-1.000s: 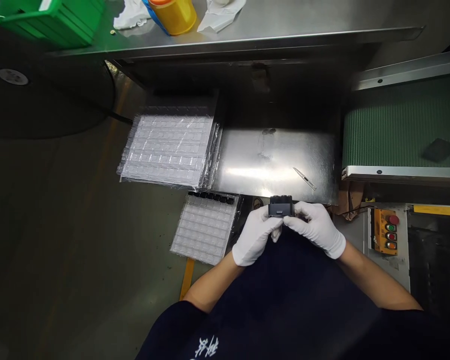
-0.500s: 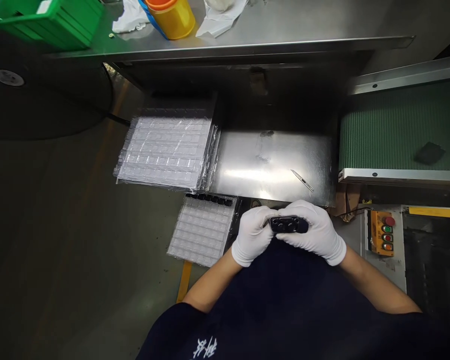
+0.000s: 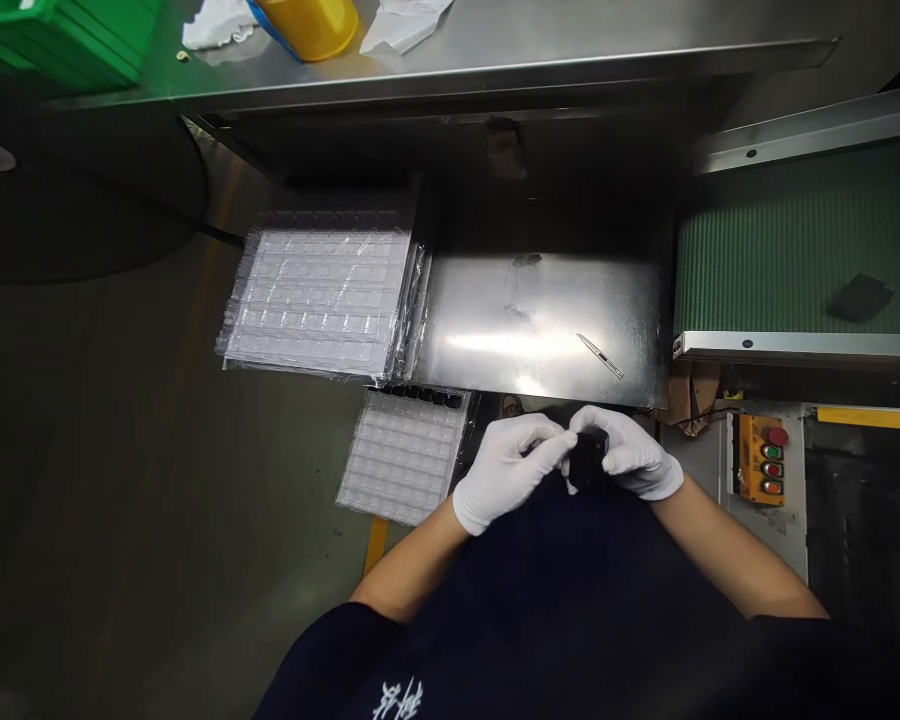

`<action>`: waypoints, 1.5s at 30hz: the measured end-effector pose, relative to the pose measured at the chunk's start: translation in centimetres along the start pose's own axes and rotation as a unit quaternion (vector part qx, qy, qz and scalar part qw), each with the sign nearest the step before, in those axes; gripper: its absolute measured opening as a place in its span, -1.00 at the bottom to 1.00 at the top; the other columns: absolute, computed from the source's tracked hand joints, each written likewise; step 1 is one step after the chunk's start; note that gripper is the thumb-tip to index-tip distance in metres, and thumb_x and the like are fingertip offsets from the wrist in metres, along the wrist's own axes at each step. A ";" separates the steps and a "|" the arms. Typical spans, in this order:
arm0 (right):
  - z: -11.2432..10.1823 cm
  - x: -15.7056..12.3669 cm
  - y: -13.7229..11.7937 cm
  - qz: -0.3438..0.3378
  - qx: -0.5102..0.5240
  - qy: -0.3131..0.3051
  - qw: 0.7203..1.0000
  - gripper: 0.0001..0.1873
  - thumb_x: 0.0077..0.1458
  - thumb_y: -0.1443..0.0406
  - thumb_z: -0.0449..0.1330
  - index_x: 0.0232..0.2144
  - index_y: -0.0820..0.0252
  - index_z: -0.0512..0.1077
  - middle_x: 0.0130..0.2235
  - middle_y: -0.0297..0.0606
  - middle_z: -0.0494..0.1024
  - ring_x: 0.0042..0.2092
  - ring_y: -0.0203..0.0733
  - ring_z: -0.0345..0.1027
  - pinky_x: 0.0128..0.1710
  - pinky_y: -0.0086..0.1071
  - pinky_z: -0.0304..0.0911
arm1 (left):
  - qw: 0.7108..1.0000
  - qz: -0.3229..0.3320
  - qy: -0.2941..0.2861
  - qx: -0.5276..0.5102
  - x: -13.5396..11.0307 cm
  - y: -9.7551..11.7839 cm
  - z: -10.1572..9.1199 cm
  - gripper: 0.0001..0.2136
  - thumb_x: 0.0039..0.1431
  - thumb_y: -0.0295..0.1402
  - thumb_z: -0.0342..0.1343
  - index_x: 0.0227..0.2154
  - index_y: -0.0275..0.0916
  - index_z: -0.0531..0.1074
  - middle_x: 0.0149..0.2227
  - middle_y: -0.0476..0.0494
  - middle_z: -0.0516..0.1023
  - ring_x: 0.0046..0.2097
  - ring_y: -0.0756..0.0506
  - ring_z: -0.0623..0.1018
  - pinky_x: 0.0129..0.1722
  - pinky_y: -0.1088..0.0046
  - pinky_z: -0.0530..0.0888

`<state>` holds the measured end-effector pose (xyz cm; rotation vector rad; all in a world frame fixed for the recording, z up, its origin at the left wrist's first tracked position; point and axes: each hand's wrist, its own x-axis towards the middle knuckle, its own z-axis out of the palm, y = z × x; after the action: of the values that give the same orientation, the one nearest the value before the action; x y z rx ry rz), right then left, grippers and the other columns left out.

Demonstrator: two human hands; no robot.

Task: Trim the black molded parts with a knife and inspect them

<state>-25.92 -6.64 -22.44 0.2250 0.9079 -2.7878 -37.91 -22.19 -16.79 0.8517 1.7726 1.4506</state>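
Observation:
A small black plastic part [image 3: 588, 460] is held close in front of my dark shirt. My right hand [image 3: 630, 458], in a white glove, grips it from the right with the thumb across its near side. My left hand [image 3: 508, 466], gloved too, pinches at the part's upper left edge, thumb and fingers together. What lies between those left fingertips is too small to make out beyond the part's edge. Just past the hands, a slim craft knife [image 3: 600, 356] rests on the steel surface [image 3: 487, 340].
Clear blister trays [image 3: 315, 290] are stacked at left. A lower tray [image 3: 397, 455] holds a row of black pieces. To the right are a green conveyor belt [image 3: 772, 240] carrying a dark piece [image 3: 860, 298] and a button box [image 3: 762, 460]. A steel shelf [image 3: 570, 70] crosses the back, with a green bin [image 3: 67, 45].
The black part has been turned, so its face with round recesses no longer shows. My left fingers have shifted to its upper edge. The whole view has moved slightly.

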 end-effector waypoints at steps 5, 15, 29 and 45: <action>-0.6 0.3 1.4 -0.009 0.115 -0.046 0.992 -0.47 -0.11 0.06 0.49 -0.25 0.19 0.36 -0.38 -0.20 0.66 -0.43 -0.08 0.55 -0.41 -0.29 0.41 | 0.983 -0.137 -0.056 -0.106 0.8 0.1 1.2 -0.71 0.34 -0.19 0.20 -0.47 -0.22 0.43 -0.53 0.03 0.58 -0.47 0.01 0.57 -0.36 0.48 0.49; -1.3 0.3 2.1 -0.010 0.149 -0.005 0.989 -0.47 -0.17 0.04 0.50 -0.29 0.21 0.39 -0.44 -0.22 0.62 -0.55 -0.15 0.43 -0.47 -0.29 0.35 | 0.965 -0.209 -0.056 -0.150 1.8 0.2 2.0 -0.70 0.30 -0.13 0.22 -0.45 -0.21 0.38 -0.55 0.04 0.57 -0.49 0.01 0.53 -0.37 0.49 0.46; -0.7 4.4 0.3 -0.099 -0.494 0.092 0.859 -0.71 0.07 0.27 0.43 -0.12 0.07 0.57 -0.07 -0.21 0.65 -0.02 -0.03 0.53 0.03 -0.13 0.45 | 0.916 -0.327 0.010 -0.232 0.2 -5.1 -3.7 -0.48 0.26 0.15 0.09 -0.52 -0.25 0.42 -0.68 0.05 0.27 -0.64 0.05 0.23 -0.58 0.48 0.16; 1.8 17.2 1.2 -0.121 -0.575 0.179 0.789 -0.67 0.31 0.13 0.23 0.06 0.06 0.53 0.04 -0.16 0.64 0.05 -0.04 0.57 0.16 -0.02 0.48 | 0.869 -0.254 0.335 -0.261 -2.4 -13.1 -17.2 -0.53 0.15 0.06 0.25 -0.53 -0.20 0.24 -0.65 0.10 0.22 -0.63 0.10 0.19 -0.62 0.52 0.02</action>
<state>-42.44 -11.12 -25.26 0.4336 2.6280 -1.8336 -51.74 -35.50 -26.94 -0.4387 1.7134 1.8238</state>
